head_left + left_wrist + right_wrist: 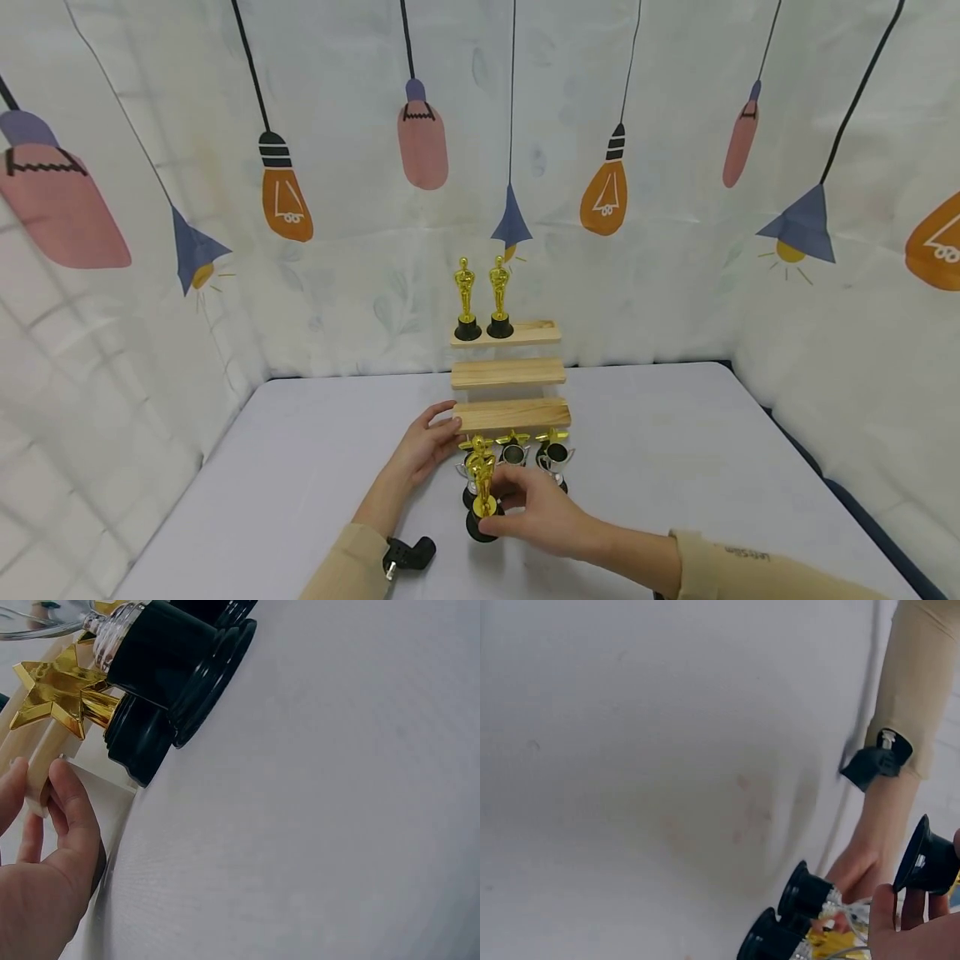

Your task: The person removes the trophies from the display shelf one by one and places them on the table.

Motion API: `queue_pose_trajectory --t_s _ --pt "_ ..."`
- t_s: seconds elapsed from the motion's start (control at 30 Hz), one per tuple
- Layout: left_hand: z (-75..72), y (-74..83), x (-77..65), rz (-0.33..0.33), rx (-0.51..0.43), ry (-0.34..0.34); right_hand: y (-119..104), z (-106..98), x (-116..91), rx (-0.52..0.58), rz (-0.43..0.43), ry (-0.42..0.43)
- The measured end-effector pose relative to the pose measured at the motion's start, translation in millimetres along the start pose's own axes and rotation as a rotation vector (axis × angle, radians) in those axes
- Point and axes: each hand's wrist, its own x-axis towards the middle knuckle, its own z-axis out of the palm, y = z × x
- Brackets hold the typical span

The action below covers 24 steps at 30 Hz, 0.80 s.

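My right hand holds a gold figurine trophy upright by its round black base, in front of the shelf. With thumb and fingers my left hand grips the left end of the lowest wooden shelf board. The left wrist view shows that board's end pinched there, beside a gold star trophy. Silver cup trophies and gold star trophies stand just below the board, partly hidden by the right hand and the held figurine.
Two gold figurine trophies stand on the left of the top board. Between top and bottom is a bare middle board. Everything stands on a white-covered table, with a lamp-patterned curtain behind.
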Motion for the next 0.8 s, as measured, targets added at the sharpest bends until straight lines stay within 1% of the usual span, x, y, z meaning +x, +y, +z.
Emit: queue_pose_trajectory --t_s 0.17,0.37,0.47,0.6,0.8 --pt "0.3 -0.5 0.9 -0.009 0.003 0.016 8 6 1 0.05 0.037 -0.018" --pt "1.2 0.9 0.0 0.004 0.008 0.0 19 14 2 0.091 0.085 -0.011" --pt "1.3 1.3 -0.7 0.006 0.003 -0.003 25 17 3 0.102 0.102 -0.024" --pt "1.2 1.2 -1.3 0.006 -0.002 -0.001 31 20 5 0.09 0.117 -0.033" --pt "2.2 0.8 -0.7 -0.007 -0.005 0.015 36 23 8 0.04 0.132 -0.018"
